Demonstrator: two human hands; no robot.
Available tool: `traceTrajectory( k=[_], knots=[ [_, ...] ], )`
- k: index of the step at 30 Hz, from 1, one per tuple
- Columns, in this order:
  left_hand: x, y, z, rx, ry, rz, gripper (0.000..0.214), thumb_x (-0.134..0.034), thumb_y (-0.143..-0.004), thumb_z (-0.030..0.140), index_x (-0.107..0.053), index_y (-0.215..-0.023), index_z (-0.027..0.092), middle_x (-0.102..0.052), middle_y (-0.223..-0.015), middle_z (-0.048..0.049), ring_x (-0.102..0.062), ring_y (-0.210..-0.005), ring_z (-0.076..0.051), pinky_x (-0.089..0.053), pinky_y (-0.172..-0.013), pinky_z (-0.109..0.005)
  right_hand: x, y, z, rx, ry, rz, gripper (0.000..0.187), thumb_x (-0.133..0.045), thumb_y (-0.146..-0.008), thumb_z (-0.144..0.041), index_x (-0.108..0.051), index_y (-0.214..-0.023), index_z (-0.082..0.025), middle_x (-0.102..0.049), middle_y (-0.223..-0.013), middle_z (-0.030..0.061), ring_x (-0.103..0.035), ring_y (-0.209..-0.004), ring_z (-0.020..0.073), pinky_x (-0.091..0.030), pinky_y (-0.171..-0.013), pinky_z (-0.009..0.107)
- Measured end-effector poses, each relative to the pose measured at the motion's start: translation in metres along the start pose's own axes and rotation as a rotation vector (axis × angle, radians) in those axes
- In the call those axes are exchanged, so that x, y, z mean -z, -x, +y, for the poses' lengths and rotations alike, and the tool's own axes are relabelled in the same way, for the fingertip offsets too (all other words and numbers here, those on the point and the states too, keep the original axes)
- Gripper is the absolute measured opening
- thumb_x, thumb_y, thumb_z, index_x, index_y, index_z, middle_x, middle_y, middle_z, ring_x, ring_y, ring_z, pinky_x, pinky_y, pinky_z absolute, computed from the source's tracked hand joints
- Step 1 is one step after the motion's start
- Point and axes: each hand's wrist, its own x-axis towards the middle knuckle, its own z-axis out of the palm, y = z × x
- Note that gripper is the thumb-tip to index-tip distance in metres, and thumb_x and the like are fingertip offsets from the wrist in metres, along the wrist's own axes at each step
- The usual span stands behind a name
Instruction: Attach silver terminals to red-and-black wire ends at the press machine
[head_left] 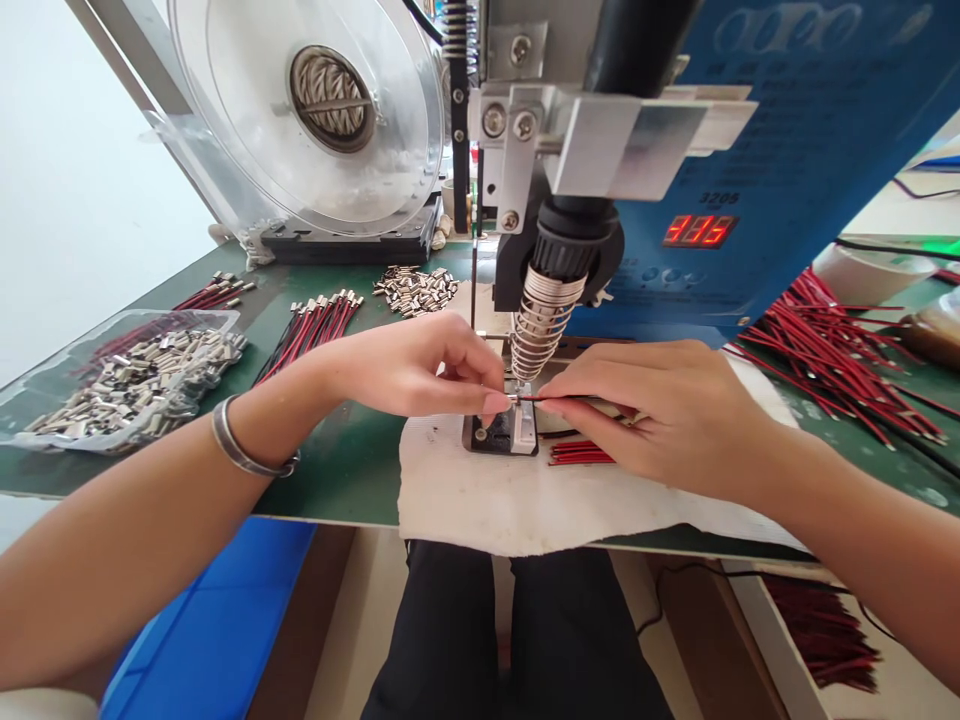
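Under the soldering machine's iron, wrapped in a coiled spring (546, 322), my two hands meet over a small metal jig (523, 432). My left hand (431, 368) is closed in a pinch, thumb and fingers on a tiny metal connector (512, 399) at the jig. From the right, my right hand (660, 405) pinches a thin red and black wire (559, 398), its end reaching the connector below the iron tip. Short red wires (581, 453) lie on the white cloth (480, 510) below my right hand. Whether wire and connector are joined cannot be made out.
A clear tray (150, 375) of metal connectors stands left, near finished-looking wire bundles (319, 322) and a connector pile (416, 290). Behind rises a large clear reel (307, 110). The blue machine housing (697, 200) has a red display. Many red wires (840, 350) lie right.
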Motion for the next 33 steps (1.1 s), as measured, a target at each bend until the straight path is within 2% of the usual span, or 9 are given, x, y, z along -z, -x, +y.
traceTrajectory(
  k=[5,10,13,18,21,25,29,33],
  knots=[
    [0.000,0.000,0.004,0.027,0.006,-0.014,0.034,-0.069,-0.097,0.024,-0.064,-0.064,0.018,-0.054,-0.055,0.0031,-0.043,-0.051,-0.009,-0.034,-0.051,-0.027,0.001,0.001,0.005,0.040,0.014,-0.028,0.024,-0.059,-0.115,-0.020,-0.079,-0.102,-0.023,-0.083,-0.087,0.0017,-0.075,-0.069,0.0165,-0.051,-0.059,0.029],
    [0.006,0.002,0.005,0.012,-0.044,-0.021,0.050,-0.071,-0.095,0.020,-0.040,-0.056,0.020,-0.035,-0.053,0.0072,-0.031,-0.051,-0.006,-0.026,-0.050,-0.025,0.001,0.002,0.005,0.055,-0.007,-0.040,0.023,-0.059,-0.115,-0.020,-0.079,-0.104,-0.024,-0.083,-0.087,0.0010,-0.073,-0.069,0.0167,-0.052,-0.060,0.030],
    [0.010,0.005,0.000,0.029,-0.110,0.003,0.060,-0.070,-0.099,0.029,-0.030,-0.055,0.021,-0.026,-0.053,0.0065,-0.022,-0.050,-0.006,-0.018,-0.048,-0.028,0.002,0.002,0.005,0.057,-0.004,-0.057,0.025,-0.057,-0.116,-0.019,-0.079,-0.105,-0.022,-0.083,-0.089,0.0019,-0.073,-0.071,0.0167,-0.051,-0.061,0.030],
    [0.013,0.006,-0.004,0.126,-0.286,0.047,0.069,-0.071,-0.099,0.049,-0.026,-0.054,0.022,-0.021,-0.054,0.0055,-0.016,-0.050,-0.008,-0.012,-0.049,-0.033,0.004,0.001,0.006,0.069,-0.003,-0.076,0.027,-0.054,-0.117,-0.020,-0.079,-0.108,-0.022,-0.082,-0.089,0.0020,-0.074,-0.073,0.0170,-0.049,-0.062,0.030],
    [0.014,0.006,0.001,0.252,-0.464,0.079,0.072,-0.070,-0.097,0.058,-0.026,-0.052,0.023,-0.021,-0.052,0.0052,-0.016,-0.050,-0.009,-0.013,-0.051,-0.035,0.004,0.002,0.007,0.071,-0.006,-0.079,0.029,-0.052,-0.118,-0.021,-0.080,-0.109,-0.022,-0.083,-0.091,0.0028,-0.075,-0.075,0.0179,-0.049,-0.064,0.030],
    [0.013,0.004,0.006,0.374,-0.620,0.123,0.072,-0.072,-0.092,0.070,-0.036,-0.052,0.022,-0.032,-0.051,0.0040,-0.025,-0.051,-0.010,-0.023,-0.055,-0.034,0.002,0.003,0.009,0.070,-0.010,-0.086,0.030,-0.051,-0.119,-0.022,-0.080,-0.112,-0.023,-0.085,-0.095,0.0039,-0.077,-0.077,0.0189,-0.051,-0.065,0.031],
    [0.012,0.002,0.005,0.403,-0.690,0.141,0.074,-0.069,-0.088,0.081,-0.041,-0.052,0.022,-0.041,-0.050,0.0024,-0.033,-0.049,-0.012,-0.029,-0.059,-0.034,0.003,0.003,0.010,0.081,-0.016,-0.095,0.029,-0.051,-0.118,-0.020,-0.079,-0.115,-0.022,-0.084,-0.095,0.0035,-0.076,-0.077,0.0190,-0.051,-0.065,0.031],
    [0.011,0.000,0.003,0.383,-0.747,0.202,0.074,-0.075,-0.082,0.084,-0.042,-0.055,0.023,-0.047,-0.049,0.0020,-0.036,-0.050,-0.013,-0.031,-0.064,-0.034,0.004,0.004,0.011,0.085,0.000,-0.104,0.030,-0.050,-0.117,-0.017,-0.079,-0.118,-0.024,-0.084,-0.097,0.0027,-0.076,-0.078,0.0176,-0.048,-0.062,0.029]
  ],
)
